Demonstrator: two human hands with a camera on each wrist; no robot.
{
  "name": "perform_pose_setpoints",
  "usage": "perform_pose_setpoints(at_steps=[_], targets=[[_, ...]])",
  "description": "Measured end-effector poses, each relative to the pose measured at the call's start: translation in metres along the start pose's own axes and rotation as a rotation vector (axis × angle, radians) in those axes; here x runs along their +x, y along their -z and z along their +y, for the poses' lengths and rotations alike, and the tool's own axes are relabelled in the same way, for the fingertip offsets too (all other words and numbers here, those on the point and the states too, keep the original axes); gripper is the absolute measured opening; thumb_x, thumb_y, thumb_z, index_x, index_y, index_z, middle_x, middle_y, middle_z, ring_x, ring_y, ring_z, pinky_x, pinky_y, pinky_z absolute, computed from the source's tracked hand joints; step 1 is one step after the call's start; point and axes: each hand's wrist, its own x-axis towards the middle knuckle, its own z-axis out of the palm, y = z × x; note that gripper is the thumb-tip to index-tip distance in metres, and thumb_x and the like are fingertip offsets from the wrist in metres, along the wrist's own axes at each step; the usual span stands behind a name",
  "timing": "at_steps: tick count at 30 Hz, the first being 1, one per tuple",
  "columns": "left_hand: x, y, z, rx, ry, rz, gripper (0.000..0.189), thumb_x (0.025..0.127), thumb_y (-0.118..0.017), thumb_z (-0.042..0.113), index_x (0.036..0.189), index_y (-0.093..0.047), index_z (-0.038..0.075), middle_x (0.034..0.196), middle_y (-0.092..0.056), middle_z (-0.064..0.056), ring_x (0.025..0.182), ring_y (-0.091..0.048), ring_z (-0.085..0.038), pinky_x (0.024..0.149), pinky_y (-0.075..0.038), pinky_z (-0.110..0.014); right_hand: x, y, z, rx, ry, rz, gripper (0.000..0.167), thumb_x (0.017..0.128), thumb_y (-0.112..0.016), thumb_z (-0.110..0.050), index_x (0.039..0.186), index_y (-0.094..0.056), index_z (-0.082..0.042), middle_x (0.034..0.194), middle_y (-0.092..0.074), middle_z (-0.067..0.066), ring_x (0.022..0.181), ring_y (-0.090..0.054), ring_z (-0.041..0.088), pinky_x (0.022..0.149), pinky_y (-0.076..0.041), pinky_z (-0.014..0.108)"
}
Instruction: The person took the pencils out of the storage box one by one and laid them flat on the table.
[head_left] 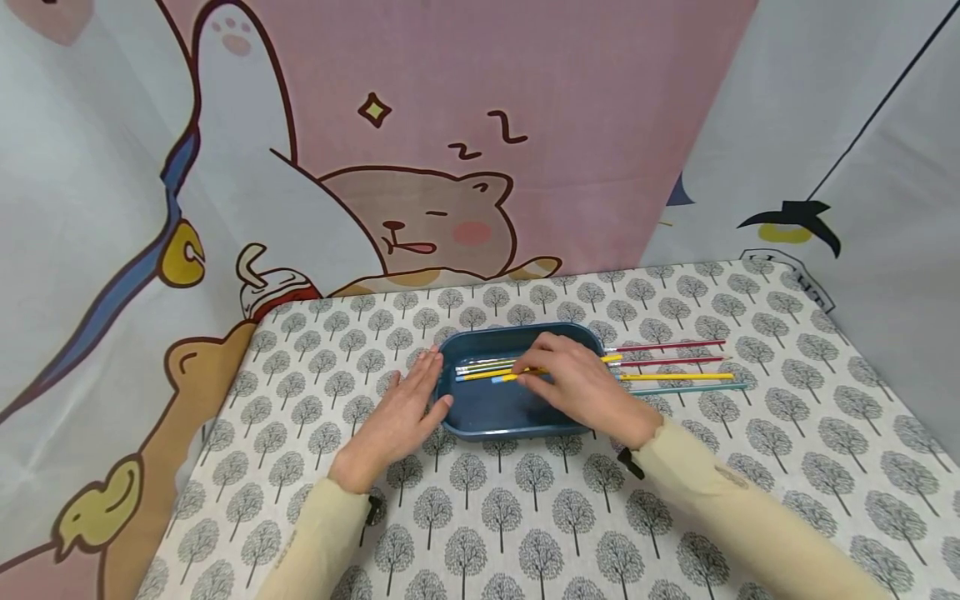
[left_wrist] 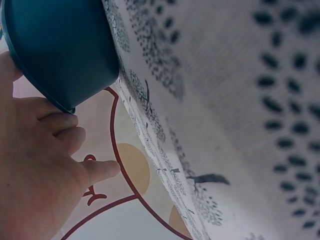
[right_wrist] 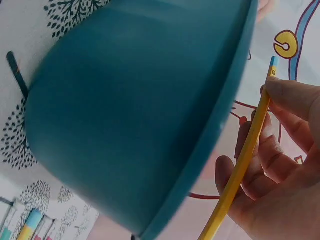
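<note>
A dark blue tray (head_left: 487, 415) stands on the table. My right hand (head_left: 573, 379) is over it and pinches a yellow pencil (right_wrist: 245, 155) with a blue end between thumb and fingers. Inside the tray lie several pencils (head_left: 474, 376), at least one of them yellow with a blue end; my right hand partly hides them. My left hand (head_left: 396, 418) rests against the tray's left end, its fingers extended along the rim. In the left wrist view, those fingers touch the tray's rim and the thumb sticks out apart from it.
Right of the tray, on the tree-print cloth (head_left: 465, 475), lie two red pencils (head_left: 675, 344), a yellow pencil (head_left: 690, 377) and a teal pencil (head_left: 693, 388), roughly parallel. Behind the table hangs a cartoon-print curtain (head_left: 600, 125).
</note>
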Motion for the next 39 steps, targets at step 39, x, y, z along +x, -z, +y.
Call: perform_pose_setpoints(at_steps=[39], targets=[[0.0,-0.001,0.001,0.019,-0.013,0.012,0.07,0.109,-0.05,0.035,0.162,-0.023,-0.002,0.17,-0.02,-0.017,0.156,-0.021,-0.037,0.12,-0.02,-0.068,-0.067,0.049,0.034,-0.051,-0.033,0.179,0.018,0.088,-0.082,-0.009,0.103,-0.079,-0.019,0.098,-0.063,-0.01,0.081,-0.056,0.006,0.063,-0.046,0.028]])
